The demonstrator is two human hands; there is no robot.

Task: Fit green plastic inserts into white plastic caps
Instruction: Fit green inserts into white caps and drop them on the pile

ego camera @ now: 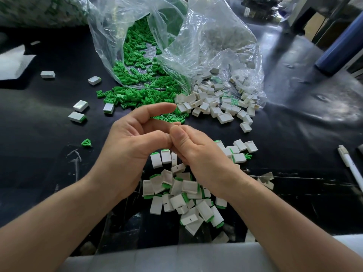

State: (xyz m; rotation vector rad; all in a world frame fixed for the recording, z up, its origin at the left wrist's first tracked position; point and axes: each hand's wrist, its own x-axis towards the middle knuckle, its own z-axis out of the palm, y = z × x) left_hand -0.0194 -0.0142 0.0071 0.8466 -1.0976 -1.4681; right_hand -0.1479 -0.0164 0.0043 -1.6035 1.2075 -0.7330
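My left hand (135, 140) and my right hand (198, 154) meet thumb to thumb above the black table. The left hand's fingers arch loosely and nothing shows in its palm. The right hand's fingers curl inward, hiding whatever lies inside them. Loose green inserts (137, 95) spill from a clear plastic bag (196, 46) just beyond the hands. Empty white caps (216, 103) lie heaped to the right of the inserts. Under and in front of my hands lies a pile of white caps with green inserts fitted (188, 195).
Several fitted caps (80, 106) and a lone green insert (86, 142) lie scattered on the left. A white pen (351, 167) lies at the right edge and a blue roll (341, 50) stands at the far right. A grey ledge (176, 258) runs along the table's near edge.
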